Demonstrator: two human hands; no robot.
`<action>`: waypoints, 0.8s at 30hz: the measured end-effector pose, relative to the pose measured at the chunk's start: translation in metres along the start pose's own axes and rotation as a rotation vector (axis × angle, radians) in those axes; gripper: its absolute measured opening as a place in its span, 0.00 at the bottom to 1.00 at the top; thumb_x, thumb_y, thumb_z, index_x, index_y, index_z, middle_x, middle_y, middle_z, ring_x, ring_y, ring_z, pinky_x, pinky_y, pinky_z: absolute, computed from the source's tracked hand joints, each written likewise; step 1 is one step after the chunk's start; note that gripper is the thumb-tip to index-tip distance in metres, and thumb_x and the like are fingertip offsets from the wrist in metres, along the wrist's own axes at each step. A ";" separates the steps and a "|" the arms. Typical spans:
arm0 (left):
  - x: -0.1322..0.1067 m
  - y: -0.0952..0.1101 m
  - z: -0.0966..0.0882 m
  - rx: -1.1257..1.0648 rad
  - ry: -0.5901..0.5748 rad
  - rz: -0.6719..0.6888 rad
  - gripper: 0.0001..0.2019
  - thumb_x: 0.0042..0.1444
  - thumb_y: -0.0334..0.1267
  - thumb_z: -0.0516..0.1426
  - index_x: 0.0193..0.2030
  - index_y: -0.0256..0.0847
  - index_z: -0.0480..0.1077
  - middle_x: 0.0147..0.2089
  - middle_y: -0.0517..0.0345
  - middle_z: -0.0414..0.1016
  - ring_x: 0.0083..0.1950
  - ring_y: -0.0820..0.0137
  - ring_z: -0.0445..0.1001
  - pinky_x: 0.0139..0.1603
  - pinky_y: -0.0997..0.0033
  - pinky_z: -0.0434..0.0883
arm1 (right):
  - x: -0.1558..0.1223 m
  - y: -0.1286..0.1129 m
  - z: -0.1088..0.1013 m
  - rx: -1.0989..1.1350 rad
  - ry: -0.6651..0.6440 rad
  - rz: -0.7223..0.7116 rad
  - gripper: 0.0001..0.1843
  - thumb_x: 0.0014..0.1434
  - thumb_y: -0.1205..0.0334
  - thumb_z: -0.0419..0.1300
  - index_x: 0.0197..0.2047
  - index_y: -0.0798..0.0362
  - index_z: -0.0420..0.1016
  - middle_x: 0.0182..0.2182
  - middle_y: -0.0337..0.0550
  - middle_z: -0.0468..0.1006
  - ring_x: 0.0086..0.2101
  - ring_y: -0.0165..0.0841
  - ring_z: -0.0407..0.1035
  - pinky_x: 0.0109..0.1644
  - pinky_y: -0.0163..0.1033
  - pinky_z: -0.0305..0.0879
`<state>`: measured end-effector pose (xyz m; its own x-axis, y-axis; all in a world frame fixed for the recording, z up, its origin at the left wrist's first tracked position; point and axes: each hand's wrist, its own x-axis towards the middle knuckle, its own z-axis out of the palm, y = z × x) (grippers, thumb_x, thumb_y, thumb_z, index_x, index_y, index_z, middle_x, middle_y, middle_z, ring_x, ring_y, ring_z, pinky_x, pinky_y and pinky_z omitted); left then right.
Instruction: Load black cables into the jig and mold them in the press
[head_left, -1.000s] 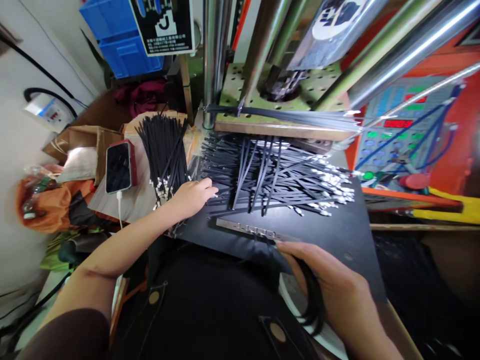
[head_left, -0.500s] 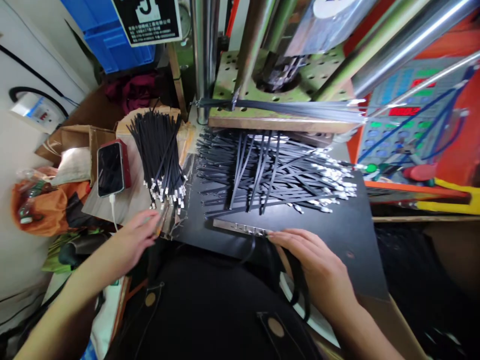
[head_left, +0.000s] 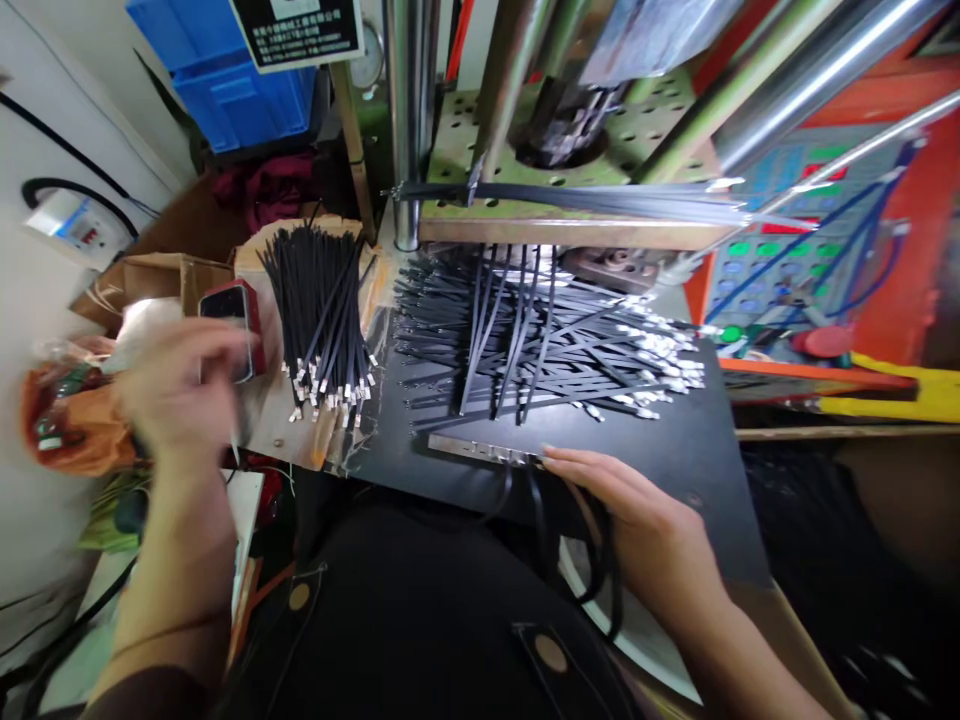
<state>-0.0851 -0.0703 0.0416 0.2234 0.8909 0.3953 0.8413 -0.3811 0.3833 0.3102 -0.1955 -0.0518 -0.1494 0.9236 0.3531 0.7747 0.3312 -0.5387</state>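
My left hand (head_left: 184, 385) is raised at the left, in front of the phone (head_left: 241, 345), smeared by motion so its fingers cannot be read. At the table's front edge, my right hand (head_left: 630, 500) grips the right end of a slotted metal bar (head_left: 469, 448), its thumb hidden. Several black flat straps (head_left: 536, 510) hang from the bar down below the table edge, close to that hand. Beyond the bar lies a wide pile of black straps (head_left: 450, 330) with silvery ends pointing right. A second bundle of straps (head_left: 319, 310) lies on cardboard at the left, metal tips toward me.
A press with a perforated plate (head_left: 457, 150) and steel columns (head_left: 409, 120) stands behind the pile, long straps lying across its front. At the right is a button panel (head_left: 780, 265). Blue bins (head_left: 240, 100) are at back left; a white round rim (head_left: 637, 650) shows below the table.
My left hand has moved up and left, from beside the bundle's metal tips to in front of the phone. The right hand stays at the bar. The view has shifted slightly.
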 end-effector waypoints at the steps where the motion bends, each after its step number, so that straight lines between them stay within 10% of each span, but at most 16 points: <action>1: 0.003 0.024 0.030 -0.084 0.043 0.156 0.11 0.67 0.30 0.52 0.44 0.50 0.74 0.46 0.66 0.80 0.51 0.67 0.78 0.56 0.60 0.75 | -0.003 0.002 -0.001 0.004 0.033 0.043 0.10 0.67 0.65 0.55 0.44 0.48 0.79 0.42 0.42 0.83 0.40 0.35 0.79 0.44 0.39 0.77; 3: 0.000 0.066 0.087 -0.358 -0.204 0.441 0.13 0.66 0.25 0.52 0.41 0.45 0.76 0.45 0.64 0.82 0.47 0.73 0.79 0.52 0.71 0.75 | -0.007 0.007 -0.001 0.023 0.088 0.095 0.08 0.66 0.63 0.58 0.44 0.48 0.79 0.41 0.41 0.83 0.39 0.35 0.79 0.46 0.39 0.77; 7: -0.017 0.106 0.149 -0.531 -0.604 0.465 0.08 0.62 0.26 0.55 0.39 0.40 0.75 0.42 0.59 0.81 0.45 0.73 0.78 0.48 0.77 0.73 | -0.012 0.015 0.002 0.025 0.077 0.080 0.08 0.66 0.62 0.58 0.45 0.48 0.78 0.43 0.43 0.83 0.43 0.37 0.79 0.49 0.42 0.77; 18: -0.002 0.140 0.129 -0.111 -0.836 0.481 0.08 0.64 0.29 0.52 0.47 0.41 0.68 0.41 0.59 0.79 0.38 0.67 0.79 0.35 0.72 0.69 | 0.000 0.023 -0.012 -0.006 -0.037 -0.047 0.12 0.67 0.65 0.54 0.47 0.48 0.78 0.44 0.45 0.83 0.42 0.39 0.80 0.46 0.46 0.79; 24: 0.002 0.153 0.119 0.060 -0.912 0.535 0.09 0.64 0.26 0.51 0.49 0.37 0.68 0.42 0.53 0.79 0.40 0.61 0.81 0.36 0.67 0.74 | 0.002 0.010 -0.041 0.019 0.316 0.150 0.08 0.62 0.67 0.63 0.41 0.43 0.77 0.43 0.43 0.81 0.41 0.43 0.78 0.49 0.52 0.75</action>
<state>0.1028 -0.0969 0.0015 0.8363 0.4685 -0.2850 0.5413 -0.7881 0.2929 0.3431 -0.1985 -0.0251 0.1653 0.8576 0.4871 0.7616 0.2028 -0.6155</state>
